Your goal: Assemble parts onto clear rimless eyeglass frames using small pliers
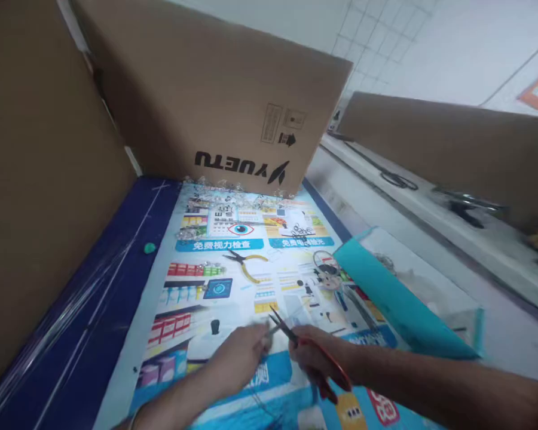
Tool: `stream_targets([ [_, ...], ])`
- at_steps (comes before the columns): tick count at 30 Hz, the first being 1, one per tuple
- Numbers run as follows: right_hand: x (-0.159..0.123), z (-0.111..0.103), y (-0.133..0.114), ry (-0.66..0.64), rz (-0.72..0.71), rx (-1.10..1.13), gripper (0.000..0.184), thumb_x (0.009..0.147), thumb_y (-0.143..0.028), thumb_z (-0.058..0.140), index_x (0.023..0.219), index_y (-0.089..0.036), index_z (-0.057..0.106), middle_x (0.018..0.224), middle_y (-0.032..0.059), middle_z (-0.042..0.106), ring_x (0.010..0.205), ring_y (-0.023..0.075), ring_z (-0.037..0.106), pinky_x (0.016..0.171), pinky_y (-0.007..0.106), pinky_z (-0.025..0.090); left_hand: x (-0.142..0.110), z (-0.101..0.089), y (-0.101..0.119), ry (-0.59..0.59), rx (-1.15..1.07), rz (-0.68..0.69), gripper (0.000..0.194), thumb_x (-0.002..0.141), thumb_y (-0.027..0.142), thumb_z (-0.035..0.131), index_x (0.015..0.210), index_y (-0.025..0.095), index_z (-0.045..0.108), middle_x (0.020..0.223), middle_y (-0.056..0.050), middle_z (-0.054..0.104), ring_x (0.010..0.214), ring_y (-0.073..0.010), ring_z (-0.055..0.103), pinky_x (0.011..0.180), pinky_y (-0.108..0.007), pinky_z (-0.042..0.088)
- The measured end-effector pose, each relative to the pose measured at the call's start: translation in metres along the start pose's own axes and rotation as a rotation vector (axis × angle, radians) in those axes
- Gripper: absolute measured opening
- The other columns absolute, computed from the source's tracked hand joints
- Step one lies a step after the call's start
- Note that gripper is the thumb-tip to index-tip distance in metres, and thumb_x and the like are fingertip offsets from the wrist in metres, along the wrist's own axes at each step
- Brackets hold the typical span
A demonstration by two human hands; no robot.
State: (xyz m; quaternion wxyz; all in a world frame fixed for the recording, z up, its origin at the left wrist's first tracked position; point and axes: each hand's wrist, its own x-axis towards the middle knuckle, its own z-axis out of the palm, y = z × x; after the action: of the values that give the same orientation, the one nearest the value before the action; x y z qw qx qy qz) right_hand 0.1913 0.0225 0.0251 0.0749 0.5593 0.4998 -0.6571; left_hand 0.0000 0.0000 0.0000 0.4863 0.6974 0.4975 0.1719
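My right hand [311,355] is closed round a pair of scissors [327,358] with red handles. Their dark blades point up and left, slightly apart, close to the fingertips of my left hand [244,358]. Those left fingers are pinched together and smeared by motion, so what they hold cannot be made out. A thin dark strand [260,403] trails below the left hand over the printed sheet [233,307]. Farther off lie pliers [246,263] with yellow handles, jaws apart.
Clear bead-like pieces [233,194] lie along the sheet's far end, by a cardboard panel [215,95]. A small dark heap [301,232] and tweezers-like tool [253,223] are nearer. At right sits a turquoise box [399,298] holding clear bags. A green lump [149,248] is left.
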Motion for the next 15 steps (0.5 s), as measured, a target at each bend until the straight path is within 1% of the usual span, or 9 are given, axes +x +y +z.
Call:
stream_targets([
  [4,-0.0058,0.0014,-0.0019,0.011,0.004,0.032,0.012,0.061,-0.028,0.044,0.065,-0.017,0.046,0.035,-0.0072,0.041,0.025,0.0084,0.040,0.026,0.017,0.033,0.0018,0.0023,-0.0019,-0.001,-0.040,0.002,0.030,0.085,0.030,0.029,0.076,0.018,0.054,0.080,-0.002,0.060,0.071,-0.0154,0.049,0.066,-0.025,0.036],
  [7,-0.0099,0.0001,-0.0036,-0.028,0.014,0.054,0.018,0.065,-0.032,0.045,0.076,-0.017,0.049,0.036,-0.0076,0.042,0.026,0.0089,0.041,0.027,0.017,0.033,0.0022,0.0012,-0.0007,-0.001,-0.038,-0.033,0.029,0.084,0.029,0.029,0.073,0.018,0.053,0.073,-0.001,0.058,0.068,-0.0147,0.048,0.061,-0.025,0.034],
  [9,-0.0109,-0.0009,-0.0036,-0.030,0.017,0.072,0.021,0.067,-0.032,0.044,0.080,-0.017,0.049,0.035,-0.0081,0.041,0.026,0.0088,0.041,0.027,0.016,0.032,0.0021,-0.0001,0.0003,0.001,-0.038,-0.041,0.027,0.084,0.027,0.030,0.071,0.018,0.052,0.071,0.000,0.056,0.067,-0.0145,0.047,0.060,-0.024,0.032],
  [11,-0.0100,-0.0012,-0.0022,-0.010,0.013,0.089,0.022,0.067,-0.031,0.045,0.083,-0.017,0.049,0.035,-0.0090,0.040,0.025,0.0080,0.039,0.026,0.015,0.031,0.0018,-0.0007,0.0008,0.008,-0.050,-0.034,0.025,0.083,0.026,0.031,0.070,0.018,0.051,0.071,0.000,0.056,0.067,-0.0142,0.047,0.060,-0.024,0.032],
  [15,-0.0065,-0.0004,0.0024,-0.015,0.006,0.121,0.022,0.069,-0.031,0.045,0.085,-0.018,0.049,0.035,-0.0101,0.040,0.024,0.0068,0.037,0.027,0.015,0.030,0.0009,-0.0013,0.0013,0.022,-0.081,-0.027,0.024,0.083,0.024,0.031,0.070,0.019,0.051,0.069,0.001,0.055,0.066,-0.0136,0.046,0.058,-0.023,0.031],
])
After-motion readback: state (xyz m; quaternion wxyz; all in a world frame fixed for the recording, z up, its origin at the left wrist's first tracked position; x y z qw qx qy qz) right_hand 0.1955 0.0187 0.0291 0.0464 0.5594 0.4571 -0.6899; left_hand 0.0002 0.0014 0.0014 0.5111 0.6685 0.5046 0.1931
